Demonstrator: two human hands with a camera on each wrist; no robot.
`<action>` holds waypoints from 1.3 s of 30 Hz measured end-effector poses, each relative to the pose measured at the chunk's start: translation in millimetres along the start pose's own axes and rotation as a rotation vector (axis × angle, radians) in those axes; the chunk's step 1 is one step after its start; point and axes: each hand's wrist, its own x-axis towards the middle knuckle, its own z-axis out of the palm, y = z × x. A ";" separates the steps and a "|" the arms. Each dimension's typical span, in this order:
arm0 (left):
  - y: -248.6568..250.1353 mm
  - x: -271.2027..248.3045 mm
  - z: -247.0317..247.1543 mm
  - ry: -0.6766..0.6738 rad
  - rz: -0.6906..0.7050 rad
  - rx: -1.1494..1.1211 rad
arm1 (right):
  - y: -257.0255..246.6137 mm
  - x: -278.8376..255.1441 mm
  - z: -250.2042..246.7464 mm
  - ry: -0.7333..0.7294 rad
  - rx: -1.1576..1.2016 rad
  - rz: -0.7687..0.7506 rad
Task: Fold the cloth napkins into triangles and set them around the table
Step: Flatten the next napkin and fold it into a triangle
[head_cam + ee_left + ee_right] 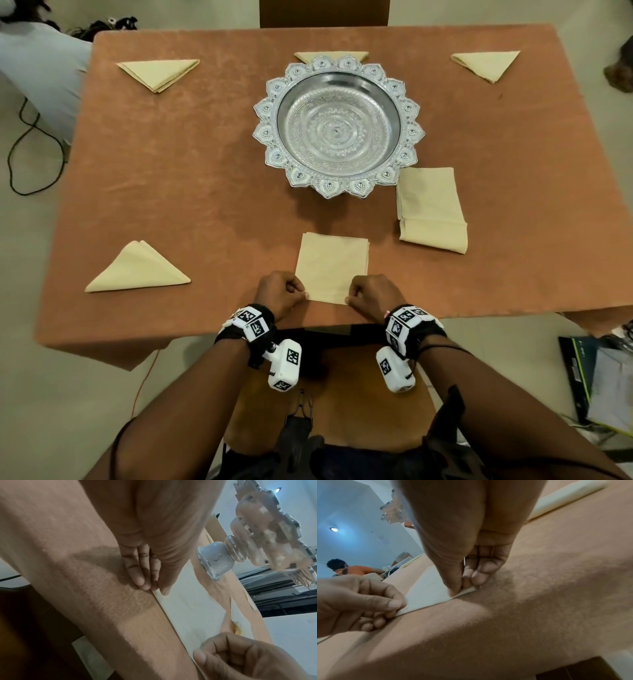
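A square cream napkin [332, 267] lies flat on the orange tablecloth [191, 178] at the near edge. My left hand [301, 292] pinches its near left corner between thumb and curled fingers, as the left wrist view shows [151, 588]. My right hand [350, 297] pinches the near right corner [464, 588], which is lifted slightly off the cloth. Several napkins folded into triangles lie around the table: near left [137, 270], far left [159, 73], far middle [330, 56], far right [488, 65].
An ornate silver pedestal tray [339, 192] stands in the middle of the table. To its right lies a stack of folded cream napkins [431, 209]. A chair back [323, 12] stands beyond the far edge. Another person [351, 569] is behind the table to the left.
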 end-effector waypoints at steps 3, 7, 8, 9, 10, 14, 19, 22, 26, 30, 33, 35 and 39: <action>-3.1 -1.1 -4.0 0.028 -0.022 -0.011 | 10.8 -7.5 -5.3 -0.012 0.021 0.033; -4.3 -0.6 -8.0 0.191 -0.050 0.048 | 5.4 -5.8 -18.8 0.041 0.093 0.050; -2.8 -1.8 -8.5 0.241 -0.049 0.052 | 3.4 -0.5 -24.8 0.100 0.121 0.043; -1.8 -3.1 -8.4 0.278 -0.048 0.051 | 1.7 5.9 -31.6 0.169 0.132 0.020; -1.1 -4.6 -8.1 0.296 -0.049 0.054 | -0.2 13.8 -38.8 0.224 0.126 -0.005; -0.1 -9.7 -2.8 0.259 -0.061 0.081 | -7.3 50.8 -58.4 0.247 0.010 -0.100; 5.9 -11.9 4.0 0.217 -0.027 0.190 | -16.2 78.3 -58.1 0.114 -0.207 -0.091; 8.3 -10.5 4.7 0.210 -0.017 0.234 | -15.6 83.0 -55.6 0.107 -0.235 -0.040; 10.3 -7.8 5.9 0.204 -0.013 0.260 | -8.9 85.3 -50.9 0.107 -0.195 -0.024; 9.2 -6.8 8.3 0.189 -0.046 0.205 | -3.4 82.8 -48.7 0.106 -0.164 -0.001; 11.1 -5.4 7.7 0.195 -0.071 0.167 | -3.5 80.8 -49.4 0.094 -0.142 -0.018; 11.7 -3.8 6.6 0.201 -0.087 0.140 | -3.3 78.7 -50.7 0.090 -0.069 -0.033; 8.8 -3.5 6.4 0.221 -0.097 0.061 | -2.3 69.4 -57.7 0.102 0.139 -0.105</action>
